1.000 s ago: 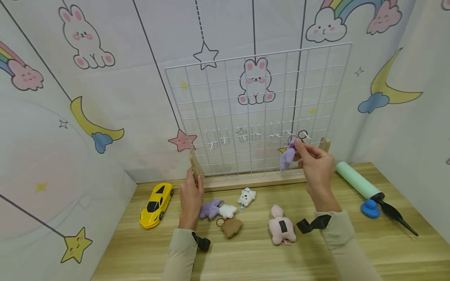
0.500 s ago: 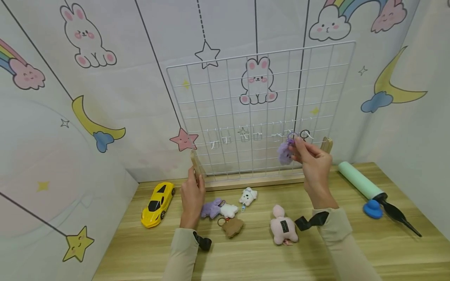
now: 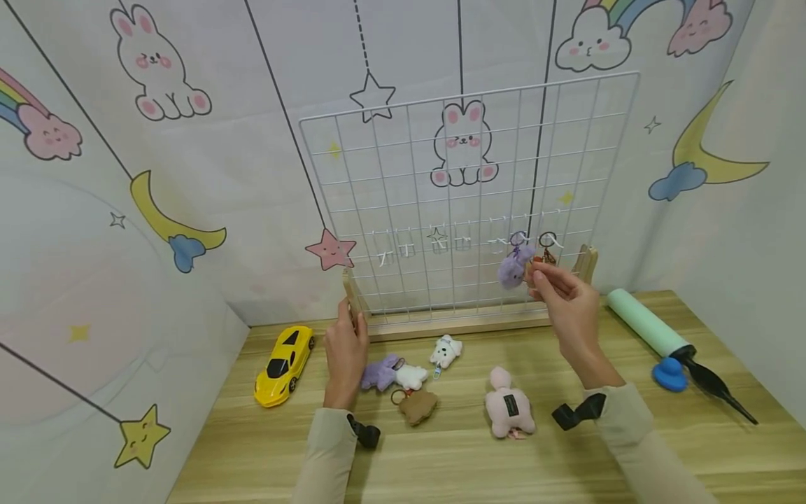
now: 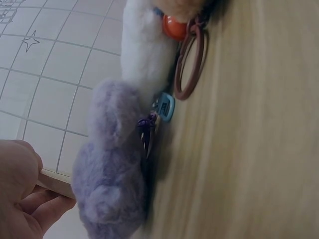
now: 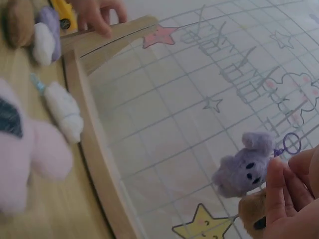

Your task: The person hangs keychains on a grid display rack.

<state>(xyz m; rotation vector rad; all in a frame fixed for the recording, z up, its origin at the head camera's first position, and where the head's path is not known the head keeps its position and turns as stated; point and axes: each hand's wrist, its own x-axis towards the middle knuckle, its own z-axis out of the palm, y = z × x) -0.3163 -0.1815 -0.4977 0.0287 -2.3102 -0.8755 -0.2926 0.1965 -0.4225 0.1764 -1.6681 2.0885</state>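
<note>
In the head view my left hand [image 3: 345,357] grips the left foot of the wooden stand [image 3: 441,327], which holds a white wire grid [image 3: 466,168] upright. A purple plush keychain [image 3: 515,269] hangs by its purple ring from a hook on the grid's right side. My right hand [image 3: 571,301] is just beside it, fingertips close to its clasp, with no ring visible between them. Partly behind those fingers hangs a brown plush keychain [image 5: 251,214], its dark ring on the rightmost hook. Whether the fingertips touch either plush is hard to tell.
On the table lie a purple plush [image 3: 379,373], two white plushes [image 3: 411,377], a brown plush [image 3: 418,407] and a pink plush [image 3: 508,409]. A yellow toy car [image 3: 285,365] sits left; a green pump [image 3: 651,322] and blue knob-like piece [image 3: 670,374] lie right. Several hooks line the grid.
The right hand has brought the purple keychain's ring onto the hook and moved slightly down and right from it. The keychain now hangs. The left hand stays on the stand.
</note>
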